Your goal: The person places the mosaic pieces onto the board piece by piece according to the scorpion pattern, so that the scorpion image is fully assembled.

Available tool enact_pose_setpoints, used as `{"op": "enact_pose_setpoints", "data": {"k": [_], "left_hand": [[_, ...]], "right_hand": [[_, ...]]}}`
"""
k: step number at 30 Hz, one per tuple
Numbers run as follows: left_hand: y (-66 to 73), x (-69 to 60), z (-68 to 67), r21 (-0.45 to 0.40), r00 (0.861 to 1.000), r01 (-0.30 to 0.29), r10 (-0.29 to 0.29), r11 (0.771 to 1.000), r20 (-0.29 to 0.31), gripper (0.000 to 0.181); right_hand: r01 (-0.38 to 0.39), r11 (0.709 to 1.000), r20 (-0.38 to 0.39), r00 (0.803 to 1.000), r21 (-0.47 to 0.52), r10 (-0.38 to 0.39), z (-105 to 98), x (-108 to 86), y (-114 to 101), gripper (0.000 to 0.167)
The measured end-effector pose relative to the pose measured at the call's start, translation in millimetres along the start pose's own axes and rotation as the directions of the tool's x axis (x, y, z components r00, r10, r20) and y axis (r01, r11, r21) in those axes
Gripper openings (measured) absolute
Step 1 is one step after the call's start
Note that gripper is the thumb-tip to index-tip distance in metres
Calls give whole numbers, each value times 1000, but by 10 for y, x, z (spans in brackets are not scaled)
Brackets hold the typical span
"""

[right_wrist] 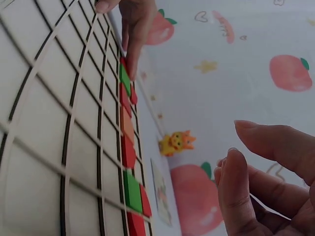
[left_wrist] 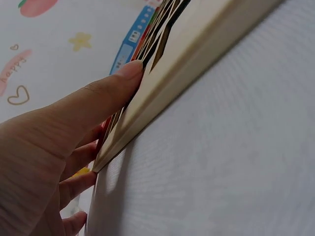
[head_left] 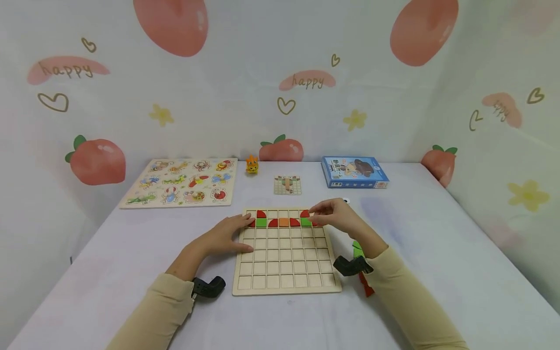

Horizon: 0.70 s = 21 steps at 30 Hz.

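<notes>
A wooden grid board (head_left: 280,267) lies on the table with red, green and orange pieces in its two far rows. My left hand (head_left: 223,238) rests on the board's left edge, its thumb (left_wrist: 130,71) on the rim and the fingers spread. At the board's far right corner my right hand (head_left: 339,216) hovers by the red and green pieces. In the right wrist view that hand (right_wrist: 266,182) has thumb and index apart, with nothing visible between them. An orange square (right_wrist: 126,123) sits between two red pieces.
Behind the board are a small pattern card (head_left: 288,185), an orange figurine (head_left: 252,165) and a blue box (head_left: 354,172). An insect puzzle board (head_left: 179,183) lies at the back left. Green (head_left: 357,249) and red pieces (head_left: 366,286) lie partly under my right forearm.
</notes>
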<state>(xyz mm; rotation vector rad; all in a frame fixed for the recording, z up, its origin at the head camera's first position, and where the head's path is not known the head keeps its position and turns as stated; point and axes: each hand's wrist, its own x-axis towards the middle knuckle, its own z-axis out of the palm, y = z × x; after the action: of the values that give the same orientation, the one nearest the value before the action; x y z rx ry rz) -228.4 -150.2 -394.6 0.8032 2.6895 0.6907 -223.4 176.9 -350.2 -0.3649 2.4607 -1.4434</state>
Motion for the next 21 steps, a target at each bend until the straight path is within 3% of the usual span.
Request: {"op": "enact_pose_setpoints", "data": {"k": [11,21], "left_hand": [[-31,-4,32,-51,1000,0,-1,999,-11,85],[-102,-15,102,-73,998,-38,34,997,-59,85]], "right_hand": [[15,983,48,999,-180,-6,-259,-341,188,38],[-44,979,-21,999,-197,41,-461,-563,451,38]]}}
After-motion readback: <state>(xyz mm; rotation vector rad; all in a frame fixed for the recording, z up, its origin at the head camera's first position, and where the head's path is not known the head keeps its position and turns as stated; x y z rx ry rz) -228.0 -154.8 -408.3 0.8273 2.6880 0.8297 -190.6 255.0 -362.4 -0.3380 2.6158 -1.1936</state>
